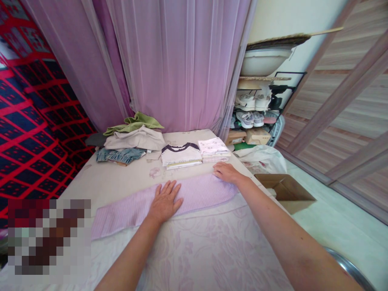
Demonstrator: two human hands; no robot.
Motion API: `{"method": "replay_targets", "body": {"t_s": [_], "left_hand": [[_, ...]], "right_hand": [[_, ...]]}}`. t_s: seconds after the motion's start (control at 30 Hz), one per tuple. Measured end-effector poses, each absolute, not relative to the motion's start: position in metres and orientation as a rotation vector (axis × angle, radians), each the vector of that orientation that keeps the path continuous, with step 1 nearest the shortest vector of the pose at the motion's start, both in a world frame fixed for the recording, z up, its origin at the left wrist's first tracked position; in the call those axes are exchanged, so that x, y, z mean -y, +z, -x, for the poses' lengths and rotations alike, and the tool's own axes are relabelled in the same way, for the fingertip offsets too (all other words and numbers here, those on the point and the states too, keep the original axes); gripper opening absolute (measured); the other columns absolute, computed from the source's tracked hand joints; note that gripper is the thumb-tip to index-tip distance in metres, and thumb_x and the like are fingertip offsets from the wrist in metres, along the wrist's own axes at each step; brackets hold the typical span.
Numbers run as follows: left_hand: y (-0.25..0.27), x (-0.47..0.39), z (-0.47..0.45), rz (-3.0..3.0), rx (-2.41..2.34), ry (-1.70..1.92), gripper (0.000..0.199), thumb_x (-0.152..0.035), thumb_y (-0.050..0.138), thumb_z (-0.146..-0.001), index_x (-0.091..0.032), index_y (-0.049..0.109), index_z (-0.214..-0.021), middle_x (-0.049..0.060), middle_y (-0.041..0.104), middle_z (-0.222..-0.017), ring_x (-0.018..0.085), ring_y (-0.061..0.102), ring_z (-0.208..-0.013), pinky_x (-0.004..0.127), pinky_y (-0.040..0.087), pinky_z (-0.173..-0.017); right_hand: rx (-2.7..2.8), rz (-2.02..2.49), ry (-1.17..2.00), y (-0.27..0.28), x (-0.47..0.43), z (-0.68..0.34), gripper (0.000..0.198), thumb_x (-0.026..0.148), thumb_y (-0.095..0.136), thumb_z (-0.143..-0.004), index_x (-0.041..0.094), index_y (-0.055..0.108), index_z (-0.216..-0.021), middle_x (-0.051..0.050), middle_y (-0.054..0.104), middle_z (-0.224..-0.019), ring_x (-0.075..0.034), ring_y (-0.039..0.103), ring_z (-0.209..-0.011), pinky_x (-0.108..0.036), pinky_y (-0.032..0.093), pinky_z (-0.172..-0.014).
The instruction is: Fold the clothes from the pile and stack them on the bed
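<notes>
A lilac striped pair of trousers [121,210], folded lengthwise into a long strip, lies across the bed. My left hand [166,201] rests flat on its middle, fingers spread. At the far right edge of the strip, my right hand [226,172] has its fingers curled in and pinches the cloth. Just beyond are a folded white shirt with a dark collar [182,155] and a stack of folded pale printed clothes [214,146]. To their left is a loose heap with a green garment [135,123], a beige garment [136,139] and denim [121,155].
The patterned bed sheet [206,250] spreads under everything. A purple curtain [182,64] hangs behind. Right of the bed stand an open cardboard box [285,194], a plastic bag [263,158] and a rack with shoes [250,119] and a white basin [265,61]. A blurred patch covers the lower left.
</notes>
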State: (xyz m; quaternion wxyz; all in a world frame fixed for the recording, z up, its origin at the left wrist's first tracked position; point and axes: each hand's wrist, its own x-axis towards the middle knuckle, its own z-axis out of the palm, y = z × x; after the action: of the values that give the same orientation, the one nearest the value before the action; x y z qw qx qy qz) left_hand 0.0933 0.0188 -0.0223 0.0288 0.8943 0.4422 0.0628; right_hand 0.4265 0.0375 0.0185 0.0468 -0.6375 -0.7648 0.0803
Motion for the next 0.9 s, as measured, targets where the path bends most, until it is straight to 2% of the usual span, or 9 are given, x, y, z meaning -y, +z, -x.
{"method": "replay_targets", "body": {"t_s": [0.17,0.37,0.7,0.8,0.9], "left_hand": [[-0.024,-0.018,-0.093,-2.762,-1.363,0.220,0.057,-0.051,0.037,-0.093,-0.027,0.036,-0.144,0.006,0.034,-0.152,0.026,0.026,-0.141,0.051,0.016,-0.114],[-0.023,-0.018,-0.093,-2.755,-1.372,0.208,0.057,-0.051,0.038,-0.092,-0.027,0.036,-0.144,0.005,0.034,-0.152,0.026,0.026,-0.141,0.051,0.016,-0.114],[-0.025,-0.019,-0.093,-2.762,-1.376,0.216,0.057,-0.051,0.037,-0.092,-0.027,0.036,-0.144,0.006,0.034,-0.152,0.026,0.027,-0.140,0.051,0.016,-0.114],[-0.023,-0.019,-0.094,-2.755,-1.378,0.198,0.058,-0.052,0.038,-0.092,-0.027,0.037,-0.144,0.005,0.034,-0.152,0.026,0.027,-0.140,0.051,0.016,-0.114],[-0.022,-0.019,-0.094,-2.747,-1.378,0.186,0.058,-0.052,0.037,-0.092,-0.027,0.037,-0.144,0.006,0.034,-0.152,0.026,0.026,-0.141,0.051,0.016,-0.113]], "right_hand": [[2.311,1.919,0.354,0.016,-0.032,-0.435,0.034,0.020,0.039,-0.088,0.022,0.069,-0.104,-0.003,0.068,-0.114,-0.016,0.058,-0.107,-0.026,0.042,-0.093],[2.239,1.958,0.379,0.010,-0.031,-0.445,0.034,0.017,0.045,-0.083,0.021,0.068,-0.109,-0.004,0.068,-0.115,-0.017,0.060,-0.107,-0.026,0.042,-0.094],[2.069,2.201,0.207,0.007,-0.032,-0.434,0.026,0.024,0.046,-0.085,0.023,0.070,-0.093,-0.004,0.071,-0.100,-0.018,0.062,-0.090,-0.026,0.044,-0.077],[1.998,2.282,0.153,0.011,-0.028,-0.428,0.029,0.024,0.048,-0.084,0.024,0.067,-0.105,-0.005,0.069,-0.109,-0.020,0.061,-0.098,-0.030,0.044,-0.082],[1.956,2.247,0.068,0.015,-0.021,-0.408,0.042,0.020,0.044,-0.085,0.023,0.058,-0.125,-0.007,0.062,-0.126,-0.022,0.056,-0.113,-0.035,0.040,-0.095]]}}
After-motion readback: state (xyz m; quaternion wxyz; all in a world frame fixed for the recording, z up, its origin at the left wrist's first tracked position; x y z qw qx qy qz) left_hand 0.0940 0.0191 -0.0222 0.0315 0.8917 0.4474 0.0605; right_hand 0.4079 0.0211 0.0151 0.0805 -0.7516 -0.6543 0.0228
